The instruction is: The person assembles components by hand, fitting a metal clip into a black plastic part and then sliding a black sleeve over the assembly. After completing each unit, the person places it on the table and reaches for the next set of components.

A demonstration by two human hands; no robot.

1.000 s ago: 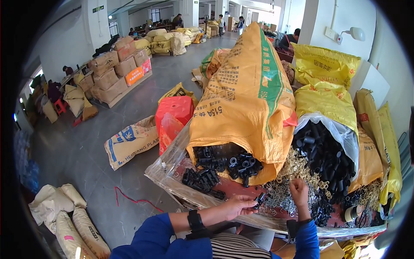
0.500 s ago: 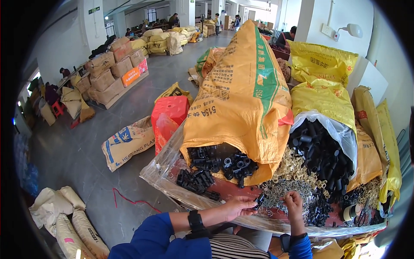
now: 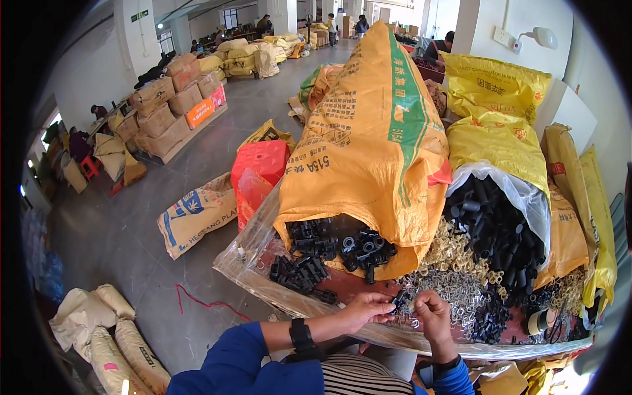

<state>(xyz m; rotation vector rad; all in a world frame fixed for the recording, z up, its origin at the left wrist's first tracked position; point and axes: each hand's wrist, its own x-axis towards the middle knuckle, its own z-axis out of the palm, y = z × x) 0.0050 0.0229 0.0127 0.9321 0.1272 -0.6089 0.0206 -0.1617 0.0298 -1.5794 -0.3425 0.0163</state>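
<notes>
My left hand (image 3: 363,312) is closed on a small black plastic fitting (image 3: 398,302), held above the near edge of the table. Just to its right, my right hand (image 3: 433,318) has its fingers pinched together, close to the fitting. Whatever lies in that pinch is too small to make out. Beyond both hands spreads a pile of silvery metal clips (image 3: 454,294). Brass-coloured pieces (image 3: 451,253) are heaped behind it. Black fittings (image 3: 368,251) spill from the mouth of a large orange sack (image 3: 349,178), with more black fittings (image 3: 299,275) on the table to the left.
A yellow sack (image 3: 494,141) with a clear liner spills black cylinders (image 3: 484,220). Small black parts (image 3: 487,322) and a tape roll (image 3: 541,321) lie at the right. The table's plastic-wrapped edge (image 3: 250,280) runs along the near side. A red stool (image 3: 261,161) stands left.
My right hand has risen and turned slightly, its fingers now nearer the black fitting. My left hand still holds the fitting, shifted a little upward. The view has moved slightly.
</notes>
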